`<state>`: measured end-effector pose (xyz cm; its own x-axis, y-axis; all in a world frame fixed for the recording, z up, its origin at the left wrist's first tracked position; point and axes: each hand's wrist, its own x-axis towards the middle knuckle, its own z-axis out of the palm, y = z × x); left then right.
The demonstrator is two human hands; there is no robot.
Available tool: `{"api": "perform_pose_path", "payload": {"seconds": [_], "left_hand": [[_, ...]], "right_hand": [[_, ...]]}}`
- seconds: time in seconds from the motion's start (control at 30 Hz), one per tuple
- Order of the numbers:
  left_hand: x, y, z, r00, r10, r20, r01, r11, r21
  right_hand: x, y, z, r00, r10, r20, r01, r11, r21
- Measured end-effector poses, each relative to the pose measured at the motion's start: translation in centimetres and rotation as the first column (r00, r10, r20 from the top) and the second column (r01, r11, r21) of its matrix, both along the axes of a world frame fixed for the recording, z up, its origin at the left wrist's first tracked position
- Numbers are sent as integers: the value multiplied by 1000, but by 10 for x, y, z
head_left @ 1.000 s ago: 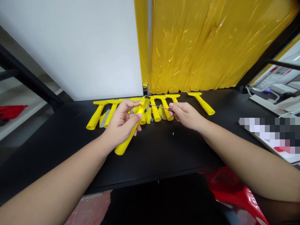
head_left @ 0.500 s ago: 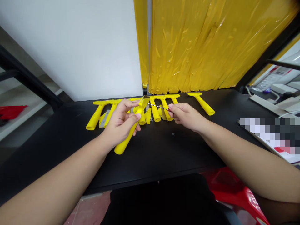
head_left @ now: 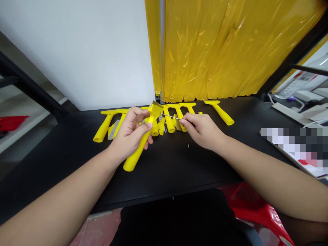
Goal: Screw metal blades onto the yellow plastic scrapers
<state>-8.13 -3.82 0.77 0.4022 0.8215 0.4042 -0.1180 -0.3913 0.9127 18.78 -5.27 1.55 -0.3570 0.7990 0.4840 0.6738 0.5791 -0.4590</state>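
Observation:
My left hand (head_left: 133, 133) is closed around a yellow scraper (head_left: 139, 148), its handle slanting down toward me and its head with a metal blade edge up. In my right hand (head_left: 201, 128) is a screwdriver (head_left: 170, 117), its handle mostly hidden by my fingers. The thin shaft points left and its tip meets, or nearly meets, the scraper's head. Behind my hands several more yellow scraper handles (head_left: 104, 128) lie in a row, with yellow plates (head_left: 161, 125) and small metal bits among them. A small screw (head_left: 188, 146) lies on the black table below my right hand.
The black tabletop (head_left: 164, 171) backs onto a white panel (head_left: 102, 54) and a yellow plastic-wrapped panel (head_left: 217, 51). One yellow scraper handle (head_left: 222, 114) lies apart at the right. Black frame bars (head_left: 30, 85) flank the table. A red object (head_left: 256, 215) is below the front edge.
The scraper in my left hand has turned so more of its head's face shows. My right hand has shifted slightly left with the screwdriver, its handle now more covered by my fingers.

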Motion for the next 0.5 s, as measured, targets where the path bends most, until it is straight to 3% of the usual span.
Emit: {"api": "perform_pose_path", "payload": {"seconds": [0.07,0.13,0.17,0.23,0.3,0.37,0.43,0.5], "left_hand": [[-1,0,0,1000,-12,6,12,1000,17],[-2,-1,0,1000,-18,4,18,999,40],[-2,-1,0,1000,-19,0,19,998,52],[-2,-2,0,1000,-19,-7,20,997,80],[-2,-4,2,1000,-9,-8,9,995,97],[-1,-7,4,1000,18,-17,-17,997,75],[0,-10,7,999,42,-34,-41,999,29],[1,-11,9,998,53,-46,-53,999,-7]], "right_hand": [[0,-1,0,996,11,-88,-22,993,-118],[0,-1,0,963,32,-267,-114,947,-301],[0,-1,0,924,26,-381,-192,894,-406],[0,0,2,809,-42,-586,-375,730,-571],[-1,0,4,700,-141,-700,-522,568,-636],[-1,0,5,634,-202,-747,-607,470,-642],[-1,1,5,604,-220,-766,-640,439,-630],[0,4,3,618,-199,-761,-634,445,-632]]}}
